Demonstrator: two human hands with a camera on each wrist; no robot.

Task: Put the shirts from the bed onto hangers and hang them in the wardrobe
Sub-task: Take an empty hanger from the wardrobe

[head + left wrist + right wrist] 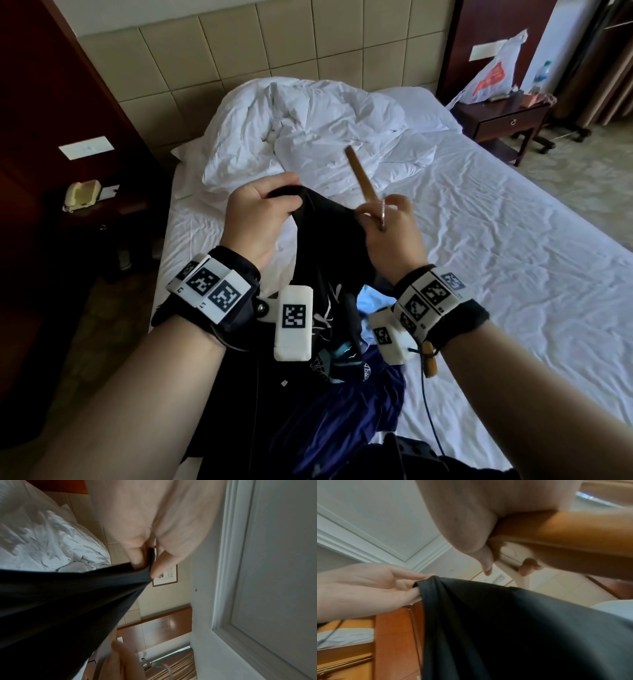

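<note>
A black shirt [325,246] hangs between my hands above the near end of the bed [496,246]. My left hand [287,202] pinches a bunched edge of it; the left wrist view shows thumb and fingers [137,557] closed on the black shirt [68,601]. My right hand [380,219] grips a wooden hanger [359,174] near its metal hook [383,214]. One arm of the hanger points up and away, the other end [430,365] shows below my wrist. In the right wrist view the hanger [565,534] lies across my palm above the shirt [496,622]. More shirts, navy [342,411] and light blue [373,298], lie underneath.
A crumpled white duvet [308,120] fills the head of the bed. A dark nightstand [503,120] with a plastic bag [493,75] and a bottle [541,75] stands at the right. A telephone [82,193] sits on the left stand. No wardrobe shows.
</note>
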